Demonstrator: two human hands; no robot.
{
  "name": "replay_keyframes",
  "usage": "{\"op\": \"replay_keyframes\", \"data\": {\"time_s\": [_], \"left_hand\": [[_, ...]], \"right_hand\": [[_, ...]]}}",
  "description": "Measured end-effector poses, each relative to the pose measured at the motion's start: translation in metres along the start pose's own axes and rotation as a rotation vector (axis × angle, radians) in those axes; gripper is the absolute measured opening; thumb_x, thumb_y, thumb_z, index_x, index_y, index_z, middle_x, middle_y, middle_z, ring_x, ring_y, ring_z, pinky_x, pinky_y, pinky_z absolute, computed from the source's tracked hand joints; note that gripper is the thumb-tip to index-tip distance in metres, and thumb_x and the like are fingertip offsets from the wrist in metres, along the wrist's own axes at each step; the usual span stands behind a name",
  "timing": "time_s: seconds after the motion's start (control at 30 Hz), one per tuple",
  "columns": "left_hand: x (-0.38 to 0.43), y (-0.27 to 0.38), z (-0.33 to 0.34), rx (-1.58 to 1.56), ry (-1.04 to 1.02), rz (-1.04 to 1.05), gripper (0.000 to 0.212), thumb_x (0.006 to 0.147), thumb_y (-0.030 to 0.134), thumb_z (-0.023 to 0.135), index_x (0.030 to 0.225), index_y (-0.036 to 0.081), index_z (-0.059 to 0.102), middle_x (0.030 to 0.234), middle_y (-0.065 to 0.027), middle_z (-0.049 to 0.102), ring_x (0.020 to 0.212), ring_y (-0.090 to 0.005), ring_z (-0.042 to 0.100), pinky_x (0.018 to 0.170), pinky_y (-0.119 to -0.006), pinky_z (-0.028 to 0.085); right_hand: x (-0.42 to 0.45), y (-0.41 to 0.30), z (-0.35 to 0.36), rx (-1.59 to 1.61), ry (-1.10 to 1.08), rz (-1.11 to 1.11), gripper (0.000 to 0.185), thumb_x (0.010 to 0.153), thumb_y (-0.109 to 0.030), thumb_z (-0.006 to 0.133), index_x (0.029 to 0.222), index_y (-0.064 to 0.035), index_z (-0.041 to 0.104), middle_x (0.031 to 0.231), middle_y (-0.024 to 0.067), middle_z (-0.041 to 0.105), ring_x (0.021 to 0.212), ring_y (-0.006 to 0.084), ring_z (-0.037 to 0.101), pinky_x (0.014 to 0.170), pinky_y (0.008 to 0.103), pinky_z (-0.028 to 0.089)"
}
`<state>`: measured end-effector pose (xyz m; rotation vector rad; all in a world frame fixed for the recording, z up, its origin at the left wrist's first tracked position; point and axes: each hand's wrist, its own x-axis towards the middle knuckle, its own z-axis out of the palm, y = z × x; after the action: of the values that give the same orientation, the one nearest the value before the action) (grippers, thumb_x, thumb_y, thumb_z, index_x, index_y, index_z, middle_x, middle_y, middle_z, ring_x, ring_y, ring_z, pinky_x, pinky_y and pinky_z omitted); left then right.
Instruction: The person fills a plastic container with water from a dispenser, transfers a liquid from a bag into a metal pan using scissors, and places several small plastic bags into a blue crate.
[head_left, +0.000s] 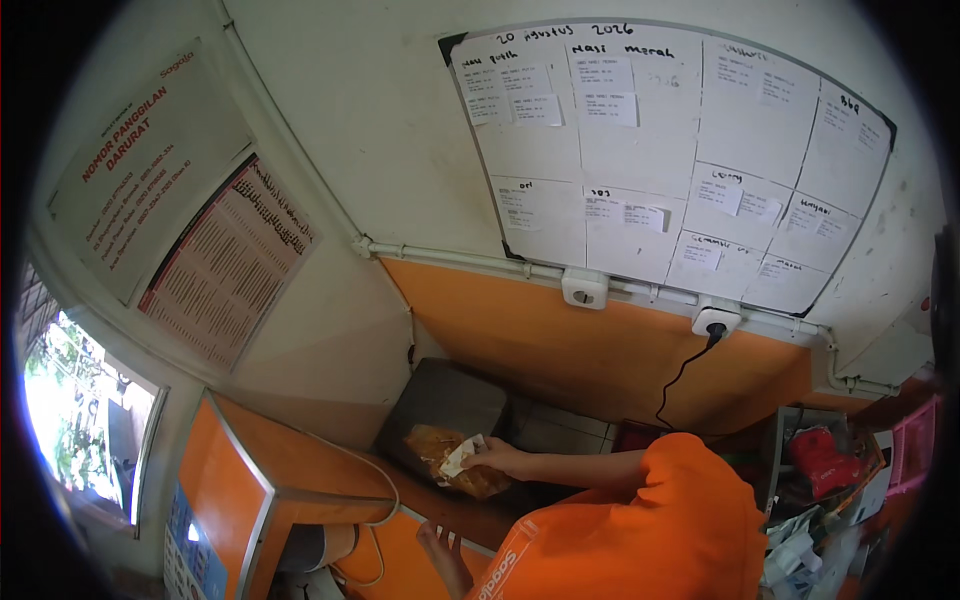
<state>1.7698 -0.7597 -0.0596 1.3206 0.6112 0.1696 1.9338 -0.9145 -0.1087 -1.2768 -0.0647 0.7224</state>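
My right hand (501, 459) grips a crumpled white paper (463, 454). It is over a crumpled brown wrapper (433, 444), whose lower part (484, 481) shows below the paper. Whether my fingers also hold the wrapper, I cannot tell. Behind them stands a dark grey box-like container (450, 397) in the corner by the wall. Lower down, my left hand (444, 556) has its fingers apart and nothing visible in it. It is beside the orange counter surface (401, 547). An orange shirt sleeve (690, 472) covers my right upper arm.
An orange cabinet (300, 465) with metal edging stands left, a pale cable (386, 480) looping over it. A black plug (715, 330) sits in a wall socket under a whiteboard (637, 150). A grey bin (787, 442) with a red pouch (823, 461) and a pink basket (916, 442) are at right.
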Motion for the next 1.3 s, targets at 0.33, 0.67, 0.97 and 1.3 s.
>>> {"op": "replay_keyframes", "data": {"time_s": [0.33,0.67,0.97,1.3], "left_hand": [[0.023,-0.021,-0.041,-0.014,0.162,-0.111,0.037,0.093,0.04,0.044,0.117,0.012,0.04,0.119,-0.006,0.045,0.108,-0.0207,0.049,0.089,-0.037,0.038],[0.002,-0.013,-0.032,0.073,0.312,-0.276,0.032,0.094,0.034,0.045,0.115,0.01,0.041,0.116,-0.0057,0.045,0.107,-0.0203,0.051,0.086,-0.037,0.041],[0.029,-0.091,-0.024,0.844,0.553,0.137,0.035,0.081,0.004,0.057,0.112,0.002,0.041,0.113,-0.0156,0.037,0.104,-0.028,0.042,0.088,-0.039,0.038],[0.04,-0.108,-0.016,1.006,0.547,-0.013,0.037,0.071,0.033,0.069,0.092,0.006,0.053,0.104,-0.0154,0.034,0.099,-0.0317,0.038,0.081,-0.043,0.034]], "right_hand": [[0.056,0.127,-0.107,-0.103,0.345,0.198,0.047,0.065,-0.019,0.073,0.102,0.0007,0.053,0.091,0.015,0.061,0.08,0.0276,0.061,0.067,0.0385,0.052],[0.155,0.154,-0.134,-0.282,0.483,0.533,0.071,0.064,-0.018,0.071,0.12,0.0041,0.034,0.105,0.0188,0.051,0.093,0.027,0.058,0.071,0.0393,0.051],[0.294,0.173,-0.06,-1.383,-0.093,-0.087,0.054,0.071,-0.017,0.068,0.117,-0.0107,0.042,0.102,0.0215,0.059,0.092,0.0374,0.058,0.081,0.047,0.044],[0.371,0.33,-0.094,-2.123,-0.734,-0.044,0.036,0.089,-0.026,0.046,0.125,-0.0233,0.051,0.123,0.014,0.053,0.115,0.0333,0.049,0.103,0.0556,0.025]]}}
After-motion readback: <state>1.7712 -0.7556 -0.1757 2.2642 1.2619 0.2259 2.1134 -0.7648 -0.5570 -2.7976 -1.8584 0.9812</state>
